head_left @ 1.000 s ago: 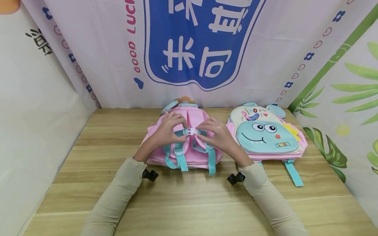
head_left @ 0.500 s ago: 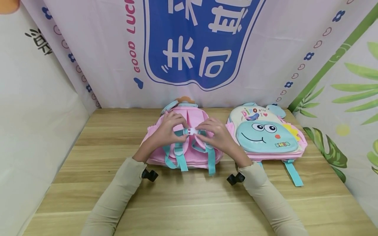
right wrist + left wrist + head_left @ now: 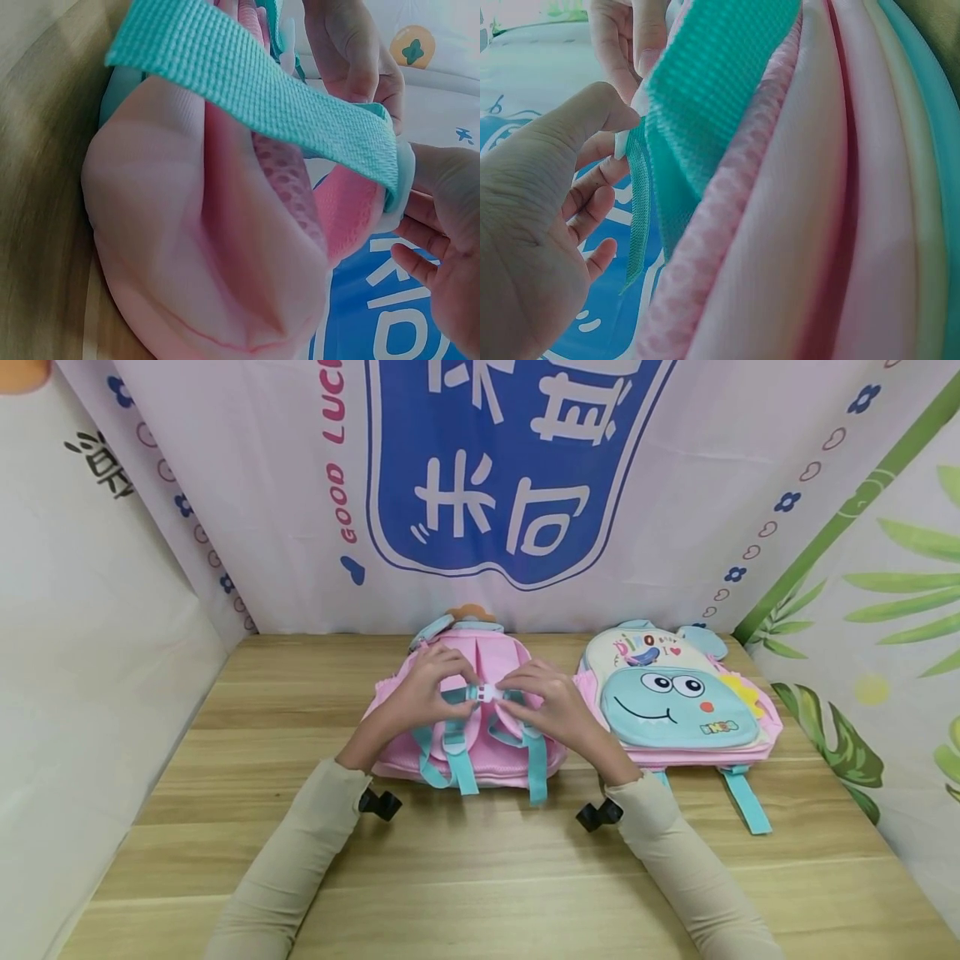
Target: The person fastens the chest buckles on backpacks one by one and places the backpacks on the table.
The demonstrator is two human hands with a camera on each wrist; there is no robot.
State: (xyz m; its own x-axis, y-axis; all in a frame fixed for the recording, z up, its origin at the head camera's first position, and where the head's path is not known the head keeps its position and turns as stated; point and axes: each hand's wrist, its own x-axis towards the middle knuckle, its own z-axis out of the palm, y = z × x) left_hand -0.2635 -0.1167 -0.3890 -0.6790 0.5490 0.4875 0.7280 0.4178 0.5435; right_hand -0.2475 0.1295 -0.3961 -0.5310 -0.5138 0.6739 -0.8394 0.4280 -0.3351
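Observation:
A pink backpack (image 3: 480, 768) lies on the table with its straps facing up. Above its middle, both hands meet at a small white buckle (image 3: 489, 693) on a teal chest strap (image 3: 455, 697). The left hand (image 3: 426, 690) pinches the buckle's left end between thumb and fingers. From the other side, the right hand (image 3: 555, 702) pinches its right end. In the left wrist view, a teal webbing tail hangs beside the left hand (image 3: 540, 202). A teal strap (image 3: 255, 105) and a white slider (image 3: 406, 180) partly cover the right hand's (image 3: 457, 225) fingertips in the right wrist view.
A second backpack (image 3: 678, 710) with a dinosaur face lies to the right, a teal strap (image 3: 745, 802) trailing toward the front. Both bags sit near the back of the wooden table (image 3: 480, 885), before a printed cloth (image 3: 285, 527). Each wrist carries a black camera mount (image 3: 381, 805).

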